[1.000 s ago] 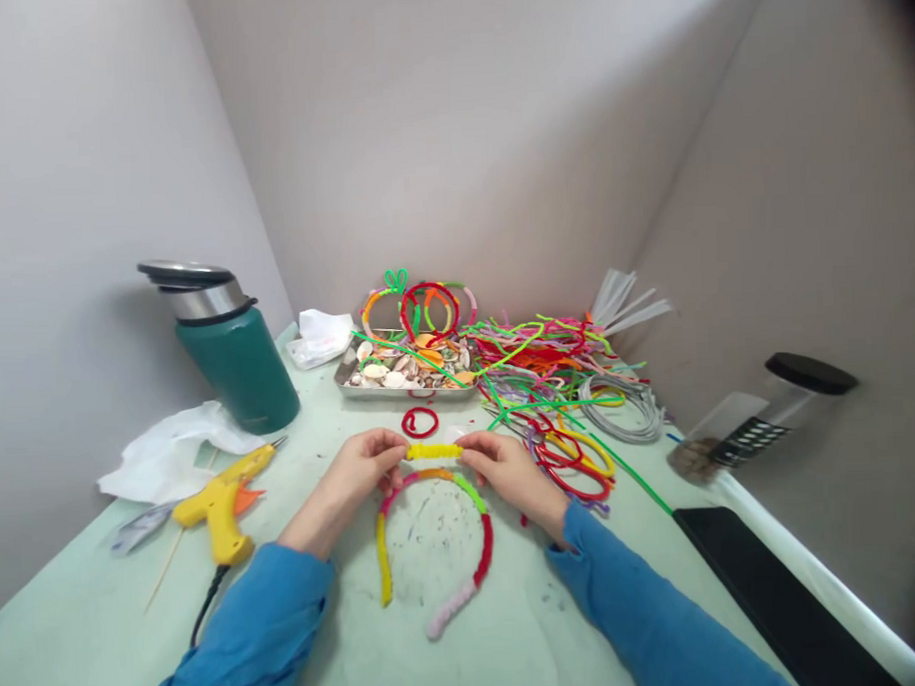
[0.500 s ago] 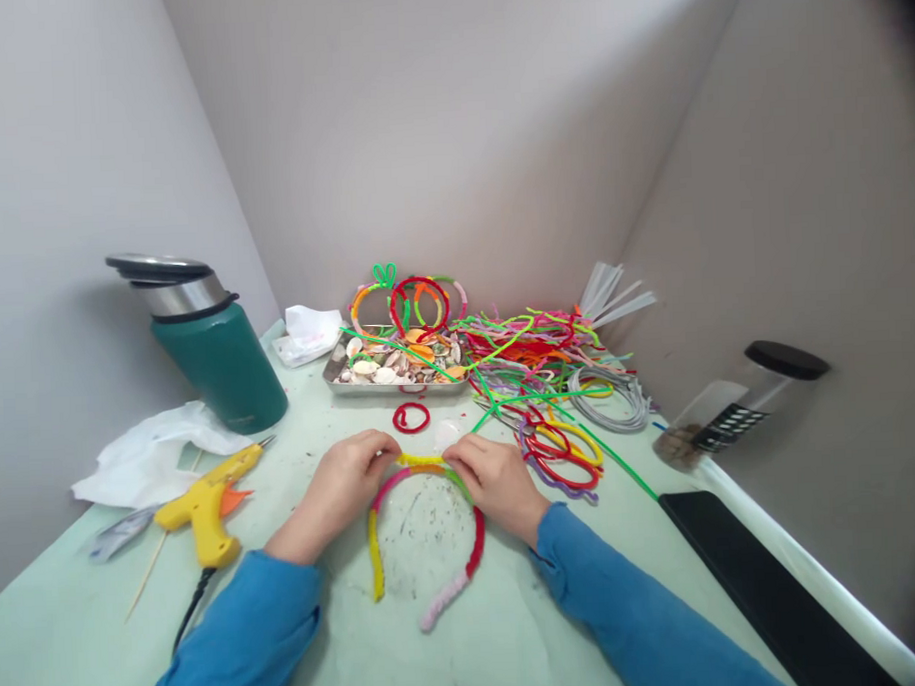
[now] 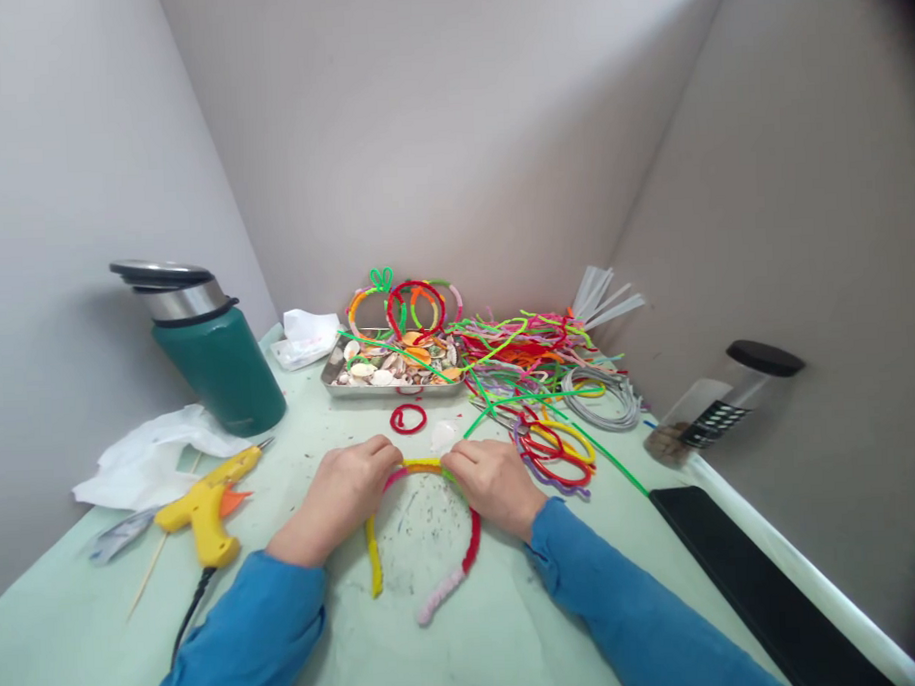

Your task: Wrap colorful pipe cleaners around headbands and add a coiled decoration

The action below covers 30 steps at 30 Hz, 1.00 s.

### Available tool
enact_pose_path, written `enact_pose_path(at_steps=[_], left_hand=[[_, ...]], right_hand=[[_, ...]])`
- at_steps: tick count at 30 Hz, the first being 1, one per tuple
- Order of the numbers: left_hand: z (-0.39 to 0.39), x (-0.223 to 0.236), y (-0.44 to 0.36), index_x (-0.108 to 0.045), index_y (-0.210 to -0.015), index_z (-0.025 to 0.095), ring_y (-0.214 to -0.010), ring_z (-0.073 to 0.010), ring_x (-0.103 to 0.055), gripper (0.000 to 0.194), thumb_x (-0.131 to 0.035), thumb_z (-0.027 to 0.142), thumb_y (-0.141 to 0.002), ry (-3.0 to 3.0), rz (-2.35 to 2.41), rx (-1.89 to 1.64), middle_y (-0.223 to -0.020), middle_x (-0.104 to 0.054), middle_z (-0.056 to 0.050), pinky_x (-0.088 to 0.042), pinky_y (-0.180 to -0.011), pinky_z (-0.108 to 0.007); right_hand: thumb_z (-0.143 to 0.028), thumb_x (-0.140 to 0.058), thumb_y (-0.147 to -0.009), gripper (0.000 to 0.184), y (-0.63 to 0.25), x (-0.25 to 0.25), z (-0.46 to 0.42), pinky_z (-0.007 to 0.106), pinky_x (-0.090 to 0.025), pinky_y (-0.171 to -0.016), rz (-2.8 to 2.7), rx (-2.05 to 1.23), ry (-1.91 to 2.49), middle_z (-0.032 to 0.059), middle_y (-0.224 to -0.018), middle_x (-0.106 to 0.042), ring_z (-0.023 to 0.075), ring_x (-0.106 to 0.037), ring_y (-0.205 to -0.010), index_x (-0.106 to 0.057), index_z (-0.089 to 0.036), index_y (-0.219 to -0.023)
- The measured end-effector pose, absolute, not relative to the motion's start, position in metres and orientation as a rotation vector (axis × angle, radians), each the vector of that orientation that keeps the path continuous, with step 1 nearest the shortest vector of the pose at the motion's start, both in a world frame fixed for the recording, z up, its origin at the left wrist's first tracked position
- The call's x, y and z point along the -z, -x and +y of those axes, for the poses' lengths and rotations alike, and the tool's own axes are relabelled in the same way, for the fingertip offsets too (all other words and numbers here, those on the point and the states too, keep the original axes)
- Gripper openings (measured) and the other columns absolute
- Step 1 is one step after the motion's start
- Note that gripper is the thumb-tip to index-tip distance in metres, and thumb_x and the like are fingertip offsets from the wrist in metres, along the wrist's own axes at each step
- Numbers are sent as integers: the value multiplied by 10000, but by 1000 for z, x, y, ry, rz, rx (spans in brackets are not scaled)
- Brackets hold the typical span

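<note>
A headband (image 3: 373, 566) wrapped in sections of coloured pipe cleaner lies on the table, its two ends toward me. Along the top of its arch runs a short yellow pipe cleaner piece (image 3: 422, 463). My left hand (image 3: 347, 492) is closed at the left end of this piece, its fingers pressed on the headband's pink section. At the right end, the closed fingers of my right hand (image 3: 498, 482) grip over the green section. Both hands hide parts of the arch. Just beyond lies a red pipe cleaner ring (image 3: 407, 418).
A metal tray (image 3: 391, 389) of shells stands at the back, decorated headbands behind it. Pipe cleaners (image 3: 529, 346) are heaped to its right. On the left are a yellow glue gun (image 3: 204, 507) and a green bottle (image 3: 222, 371); right, a clear jar (image 3: 737, 398) and a black strip (image 3: 751, 573).
The yellow piece, held slightly above the arch before, now sits against it. My fingers have come down onto the headband, and the view has shifted slightly.
</note>
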<state>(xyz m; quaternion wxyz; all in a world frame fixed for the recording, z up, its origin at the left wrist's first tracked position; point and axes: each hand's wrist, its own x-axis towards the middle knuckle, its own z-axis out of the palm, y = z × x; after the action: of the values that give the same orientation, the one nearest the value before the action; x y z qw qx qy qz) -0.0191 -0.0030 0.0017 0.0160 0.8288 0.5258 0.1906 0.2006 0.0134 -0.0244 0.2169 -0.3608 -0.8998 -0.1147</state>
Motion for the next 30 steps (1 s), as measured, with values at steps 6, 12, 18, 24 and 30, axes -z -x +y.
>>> enact_pose_path(at_steps=[6, 12, 18, 24, 30], left_hand=[[-6, -3, 20, -632, -849, 222, -735, -151, -595, 233, -400, 210, -860, -2717, 1619, -420, -874, -639, -37, -348, -575, -243], [-7, -5, 21, -584, -849, 218, -741, -152, -596, 203, -381, 218, -867, -2706, 1576, -424, -873, -634, -13, -374, -622, -251], [-5, -1, 22, -533, -880, 209, -676, -146, -575, 120, -424, 245, -846, -2519, 1672, -586, -801, -628, -10, -386, -602, -243], [-1, 5, 19, -577, -1008, 245, -774, -150, -594, 212, -452, 313, -851, -2520, 1651, -585, -988, -626, -13, -407, -670, -243], [-2, 1, 15, -607, -826, 220, -747, -138, -587, 134, -480, 262, -834, -2501, 1635, -559, -895, -627, 0, -399, -655, -228]], right_hand=[[-163, -492, -849, 113, -204, 25, 13, 268, -267, -576, -2526, 328, 982, 14, -698, -566, 124, -484, -641, -580, -177, -778], [-200, -454, -876, 141, -205, 23, 12, 260, -293, -608, -2515, 241, 981, 18, -734, -572, 129, -503, -696, -577, -179, -810], [-202, -416, -896, 178, -206, 20, 12, 244, -327, -648, -2488, 107, 995, 36, -788, -585, 132, -523, -750, -587, -176, -854], [-253, -429, -900, 177, -202, 19, 11, 247, -353, -700, -2415, 0, 979, 50, -908, -593, 143, -522, -829, -588, -191, -947], [-243, -470, -878, 136, -197, 24, 13, 259, -353, -687, -2436, 1, 975, 39, -881, -591, 146, -513, -808, -596, -192, -886]])
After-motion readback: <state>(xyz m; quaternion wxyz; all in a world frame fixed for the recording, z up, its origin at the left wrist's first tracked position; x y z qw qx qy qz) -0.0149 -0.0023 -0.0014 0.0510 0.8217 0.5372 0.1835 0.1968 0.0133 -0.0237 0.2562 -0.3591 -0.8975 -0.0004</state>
